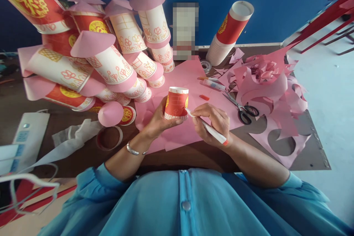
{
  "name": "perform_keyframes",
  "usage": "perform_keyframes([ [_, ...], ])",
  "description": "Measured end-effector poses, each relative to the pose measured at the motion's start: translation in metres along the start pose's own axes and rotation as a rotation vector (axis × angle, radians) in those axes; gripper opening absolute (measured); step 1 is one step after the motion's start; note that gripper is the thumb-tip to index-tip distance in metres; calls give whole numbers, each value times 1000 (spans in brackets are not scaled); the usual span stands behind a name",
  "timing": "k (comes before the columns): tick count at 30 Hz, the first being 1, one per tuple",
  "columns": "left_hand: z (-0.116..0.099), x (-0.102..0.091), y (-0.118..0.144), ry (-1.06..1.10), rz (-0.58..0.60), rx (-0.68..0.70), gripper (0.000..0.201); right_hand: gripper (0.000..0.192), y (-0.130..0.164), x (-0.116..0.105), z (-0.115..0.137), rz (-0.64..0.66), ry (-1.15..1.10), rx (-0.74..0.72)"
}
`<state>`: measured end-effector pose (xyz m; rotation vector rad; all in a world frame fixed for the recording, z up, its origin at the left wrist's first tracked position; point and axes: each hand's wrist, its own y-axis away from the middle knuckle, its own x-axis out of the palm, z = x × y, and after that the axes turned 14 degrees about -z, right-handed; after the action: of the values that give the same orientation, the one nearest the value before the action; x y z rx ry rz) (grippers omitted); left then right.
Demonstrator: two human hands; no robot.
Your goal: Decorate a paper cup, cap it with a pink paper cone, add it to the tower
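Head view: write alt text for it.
A person's left hand holds a red paper cup; the right hand holds a white-barrelled marker, tip close to it. Pink-roofed paper-cup towers cluster at left; scissors and pink paper scraps lie at right.

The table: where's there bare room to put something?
A narrow strip of table between the pink sheets and blue shirt; also the right front corner, beside pink scraps. Crowded: left back, with cup towers.

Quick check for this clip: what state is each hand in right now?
Left hand: closed around a red paper cup.
Right hand: closed on a white marker, tip close to the cup; contact can't be told.
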<state>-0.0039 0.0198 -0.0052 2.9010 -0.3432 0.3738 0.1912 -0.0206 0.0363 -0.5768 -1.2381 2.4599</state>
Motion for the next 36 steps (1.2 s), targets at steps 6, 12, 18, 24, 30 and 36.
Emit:
perform_keyframes([
  [6, 2, -1, 0, -25, -8, 7, 75, 22, 0, 0, 0, 4, -2, 7],
  [12, 2, -1, -1, -15, -10, 16, 76, 22, 0, -1, 1, -15, -20, -4],
  [18, 1, 1, 0, -25, -24, 49, 75, 22, -1, -2, 2, -38, -56, -22],
  [24, 3, 0, -2, -68, -61, 134, 83, 20, 3, -1, 3, 19, -91, -48],
  [30, 4, -1, 0, -83, -8, 173, 83, 20, 3, -1, 3, 29, -94, -43],
  [36, -1, -2, 2, -137, 1, 179, 63, 20, 1, -3, 3, 5, -88, -36],
])
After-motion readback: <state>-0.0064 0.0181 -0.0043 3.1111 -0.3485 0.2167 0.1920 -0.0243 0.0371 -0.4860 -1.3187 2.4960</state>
